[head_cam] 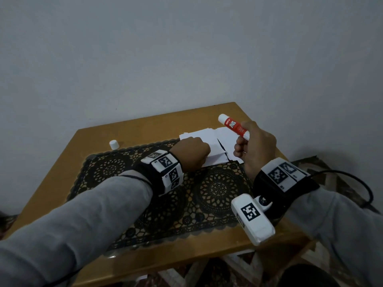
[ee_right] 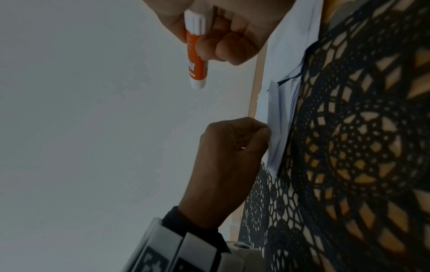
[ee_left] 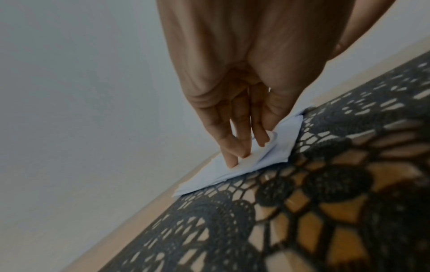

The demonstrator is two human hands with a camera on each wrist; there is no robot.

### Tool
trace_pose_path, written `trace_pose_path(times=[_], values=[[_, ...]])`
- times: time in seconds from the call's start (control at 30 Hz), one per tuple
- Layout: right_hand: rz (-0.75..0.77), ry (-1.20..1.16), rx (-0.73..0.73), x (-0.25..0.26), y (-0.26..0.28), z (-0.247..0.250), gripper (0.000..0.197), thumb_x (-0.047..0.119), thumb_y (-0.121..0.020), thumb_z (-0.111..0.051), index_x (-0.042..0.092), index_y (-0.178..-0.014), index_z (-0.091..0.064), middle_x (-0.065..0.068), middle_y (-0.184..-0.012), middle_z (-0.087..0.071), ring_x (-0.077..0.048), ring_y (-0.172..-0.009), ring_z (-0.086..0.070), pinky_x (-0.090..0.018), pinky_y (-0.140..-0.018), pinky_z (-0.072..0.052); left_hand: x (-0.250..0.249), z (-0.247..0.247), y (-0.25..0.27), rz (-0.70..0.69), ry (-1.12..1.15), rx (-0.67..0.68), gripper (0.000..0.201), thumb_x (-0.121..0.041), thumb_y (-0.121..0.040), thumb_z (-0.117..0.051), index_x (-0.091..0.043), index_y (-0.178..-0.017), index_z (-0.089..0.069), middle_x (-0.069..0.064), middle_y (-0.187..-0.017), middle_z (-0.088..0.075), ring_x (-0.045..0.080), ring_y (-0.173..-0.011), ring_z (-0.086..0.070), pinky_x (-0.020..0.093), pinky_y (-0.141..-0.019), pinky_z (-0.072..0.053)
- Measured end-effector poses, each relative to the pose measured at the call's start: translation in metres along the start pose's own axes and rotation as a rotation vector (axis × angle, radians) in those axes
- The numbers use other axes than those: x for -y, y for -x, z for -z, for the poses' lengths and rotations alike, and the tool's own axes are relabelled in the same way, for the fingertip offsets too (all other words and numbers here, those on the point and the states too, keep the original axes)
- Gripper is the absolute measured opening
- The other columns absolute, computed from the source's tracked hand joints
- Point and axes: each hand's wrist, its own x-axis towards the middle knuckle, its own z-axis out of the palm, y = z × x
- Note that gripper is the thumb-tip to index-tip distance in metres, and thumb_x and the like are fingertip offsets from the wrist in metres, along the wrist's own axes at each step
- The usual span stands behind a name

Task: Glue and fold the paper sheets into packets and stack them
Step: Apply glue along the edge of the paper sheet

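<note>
White paper sheets (head_cam: 215, 139) lie in a loose pile at the far edge of the black lace mat (head_cam: 207, 193). My left hand (head_cam: 204, 155) rests on the pile's near left part with its fingers curled. In the left wrist view that left hand (ee_left: 251, 147) presses fingertips on the paper (ee_left: 284, 139) and pinches a raised fold of it. My right hand (head_cam: 248, 141) hovers just right of the pile and grips a red and white glue stick (head_cam: 233, 126), one white end pointing up and away. The right wrist view shows the glue stick (ee_right: 195, 60), my right hand (ee_right: 223, 36) and the paper (ee_right: 277, 128).
A small white cap (head_cam: 114, 144) stands on the wooden table (head_cam: 145, 125) at the far left, beyond the mat. A plain wall rises right behind the table. Patterned carpet (head_cam: 331, 175) and a black cable lie to the right.
</note>
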Motion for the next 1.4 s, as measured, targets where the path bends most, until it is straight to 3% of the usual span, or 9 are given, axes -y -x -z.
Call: trace_pose_path(times=[0.23, 0.37, 0.43, 0.5, 0.6, 0.77, 0.93, 1.13, 1.4], values=[[0.013, -0.037, 0.092, 0.014, 0.004, 0.001, 0.020, 0.025, -0.084, -0.063, 0.005, -0.083, -0.060, -0.004, -0.053, -0.051, -0.016, -0.042, -0.044, -0.024, -0.043, -0.039, 0.005, 0.001, 0.004, -0.001, 0.053, -0.072, 0.017, -0.020, -0.089, -0.054, -0.010, -0.090, -0.067, 0.008, -0.086, -0.068, 0.025, -0.080, -0.061, 0.034, -0.069, -0.051], [0.029, -0.025, 0.126, 0.017, 0.005, 0.001, 0.019, 0.025, -0.085, -0.063, 0.007, -0.079, -0.059, -0.004, -0.053, -0.052, -0.016, -0.042, -0.045, -0.025, -0.044, -0.039, 0.012, 0.000, 0.004, 0.027, 0.205, -0.068, 0.021, -0.032, -0.087, -0.064, -0.014, -0.077, -0.061, 0.005, -0.079, -0.068, 0.021, -0.076, -0.058, 0.032, -0.070, -0.049], [0.027, -0.026, 0.141, 0.018, 0.006, 0.001, 0.018, 0.025, -0.085, -0.063, 0.008, -0.080, -0.059, -0.004, -0.053, -0.052, -0.016, -0.043, -0.045, -0.024, -0.043, -0.039, 0.016, 0.001, 0.006, 0.026, 0.284, -0.079, 0.019, -0.027, -0.088, -0.065, -0.012, -0.077, -0.063, 0.005, -0.077, -0.068, 0.022, -0.075, -0.060, 0.034, -0.071, -0.050], [0.024, -0.030, 0.152, 0.020, 0.007, -0.001, 0.018, 0.025, -0.085, -0.063, 0.007, -0.083, -0.060, -0.005, -0.054, -0.052, -0.016, -0.043, -0.045, -0.024, -0.043, -0.039, 0.019, 0.001, 0.009, 0.022, 0.303, -0.104, 0.009, -0.017, -0.089, -0.062, -0.011, -0.087, -0.069, 0.004, -0.085, -0.071, 0.021, -0.081, -0.063, 0.033, -0.075, -0.050], [0.023, -0.028, 0.171, 0.022, 0.008, -0.003, 0.020, 0.024, -0.085, -0.063, 0.005, -0.087, -0.060, -0.005, -0.054, -0.052, -0.016, -0.042, -0.045, -0.023, -0.043, -0.039, 0.020, -0.001, 0.014, 0.042, 0.302, -0.120, 0.015, -0.011, -0.089, -0.059, -0.013, -0.099, -0.070, 0.003, -0.096, -0.072, 0.020, -0.089, -0.063, 0.030, -0.080, -0.050], [0.030, -0.014, 0.207, 0.022, 0.012, -0.005, 0.020, 0.024, -0.086, -0.063, 0.005, -0.087, -0.059, -0.005, -0.054, -0.051, -0.016, -0.042, -0.044, -0.024, -0.043, -0.039, 0.018, 0.000, 0.020, 0.067, 0.268, -0.134, 0.008, -0.008, -0.084, -0.055, -0.014, -0.084, -0.061, 0.004, -0.082, -0.066, 0.021, -0.076, -0.055, 0.030, -0.066, -0.045], [0.005, -0.002, 0.233, 0.024, 0.016, -0.008, 0.020, 0.024, -0.086, -0.063, 0.005, -0.088, -0.059, -0.005, -0.055, -0.051, -0.016, -0.044, -0.044, -0.023, -0.044, -0.038, 0.026, 0.007, 0.033, 0.114, 0.256, -0.220, 0.014, -0.004, -0.079, -0.056, -0.015, -0.076, -0.049, 0.006, -0.074, -0.059, 0.023, -0.069, -0.049, 0.031, -0.057, -0.035], [0.012, 0.008, 0.242, 0.023, 0.018, -0.014, 0.018, 0.024, -0.086, -0.063, 0.007, -0.081, -0.058, -0.005, -0.054, -0.051, -0.016, -0.043, -0.044, -0.023, -0.044, -0.038, 0.046, 0.010, 0.062, 0.113, 0.248, -0.294, 0.025, -0.013, -0.082, -0.063, -0.017, -0.070, -0.041, 0.003, -0.069, -0.054, 0.024, -0.066, -0.047, 0.036, -0.058, -0.039], [0.016, 0.037, 0.270, 0.016, 0.025, -0.025, 0.020, 0.026, -0.085, -0.064, 0.007, -0.079, -0.058, -0.004, -0.054, -0.052, -0.016, -0.045, -0.045, -0.023, -0.046, -0.039, 0.067, 0.002, 0.108, 0.004, 0.280, -0.392, 0.007, -0.005, -0.084, -0.057, -0.010, -0.082, -0.054, 0.004, -0.078, -0.059, 0.023, -0.069, -0.053, 0.038, -0.062, -0.045]])
